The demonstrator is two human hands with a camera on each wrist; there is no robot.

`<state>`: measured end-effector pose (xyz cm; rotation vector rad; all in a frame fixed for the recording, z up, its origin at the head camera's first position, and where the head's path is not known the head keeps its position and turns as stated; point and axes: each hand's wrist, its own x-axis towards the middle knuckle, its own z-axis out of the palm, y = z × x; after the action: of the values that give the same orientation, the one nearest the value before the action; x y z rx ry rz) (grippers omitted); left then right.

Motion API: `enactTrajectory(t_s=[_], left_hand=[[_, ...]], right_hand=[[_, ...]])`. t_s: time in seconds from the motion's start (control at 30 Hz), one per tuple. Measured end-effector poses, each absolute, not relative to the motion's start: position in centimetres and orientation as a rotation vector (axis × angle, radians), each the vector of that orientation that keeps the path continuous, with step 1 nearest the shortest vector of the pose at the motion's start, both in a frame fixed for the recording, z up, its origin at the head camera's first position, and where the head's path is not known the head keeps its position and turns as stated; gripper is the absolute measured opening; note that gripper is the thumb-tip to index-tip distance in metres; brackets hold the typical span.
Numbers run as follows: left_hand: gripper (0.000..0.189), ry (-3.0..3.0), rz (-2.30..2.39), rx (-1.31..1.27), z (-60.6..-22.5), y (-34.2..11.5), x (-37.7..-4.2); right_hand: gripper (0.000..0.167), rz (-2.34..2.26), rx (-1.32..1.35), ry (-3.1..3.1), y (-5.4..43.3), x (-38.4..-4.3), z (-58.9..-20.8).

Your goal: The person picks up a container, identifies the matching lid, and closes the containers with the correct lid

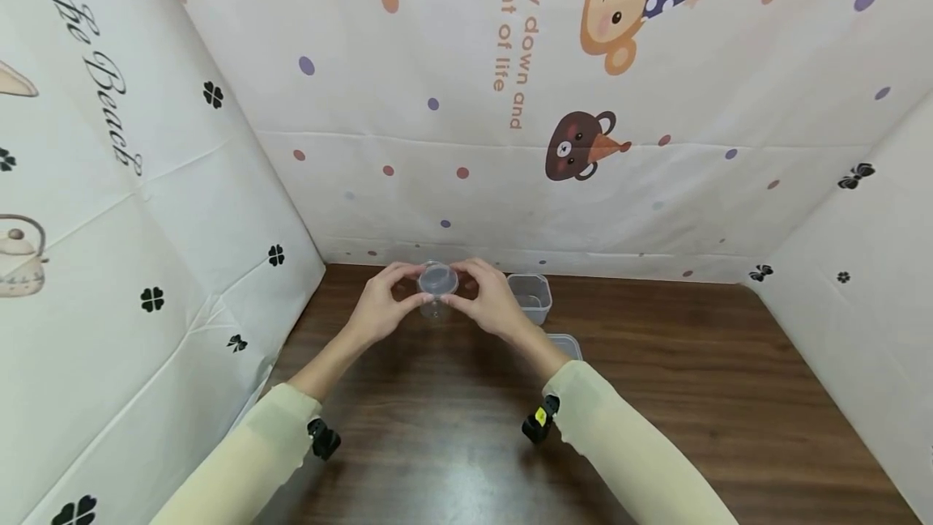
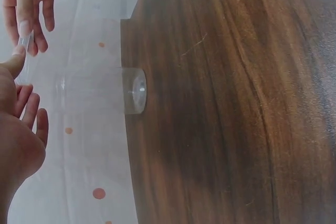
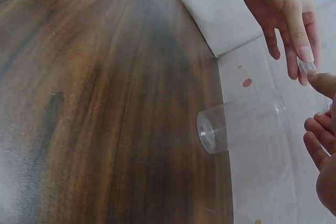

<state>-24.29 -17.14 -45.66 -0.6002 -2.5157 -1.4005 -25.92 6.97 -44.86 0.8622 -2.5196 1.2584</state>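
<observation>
Both hands pinch opposite edges of a round clear lid (image 1: 438,279), thumbs on the near side. My left hand (image 1: 381,304) is at its left edge and my right hand (image 1: 492,299) at its right. Below the lid a clear plastic jar (image 3: 214,129) stands upright on the table. Both wrist views show a gap between the jar's top and the lid. In the left wrist view, the left hand (image 2: 21,140) is at lower left, with the right hand (image 2: 32,3) opposite. Fingers cover parts of the lid's rim.
Right of the jar, a clear rectangular container (image 1: 530,298) stands by the back wall. Nearer, a flat clear rectangular piece (image 1: 566,345) is partly hidden by the right forearm. The brown wooden table (image 1: 656,395) meets printed white cloth walls (image 1: 437,193) at the back and sides.
</observation>
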Motion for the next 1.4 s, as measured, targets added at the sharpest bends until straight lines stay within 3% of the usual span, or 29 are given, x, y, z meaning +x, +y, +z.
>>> enactTrajectory(t_s=[1.4], left_hand=[[0.053, -2.579, -1.359, -0.469, -45.0, -17.5, -26.4]], right_hand=[[0.054, 1.264, 0.762, -2.570, 5.6, -28.6, -44.3]])
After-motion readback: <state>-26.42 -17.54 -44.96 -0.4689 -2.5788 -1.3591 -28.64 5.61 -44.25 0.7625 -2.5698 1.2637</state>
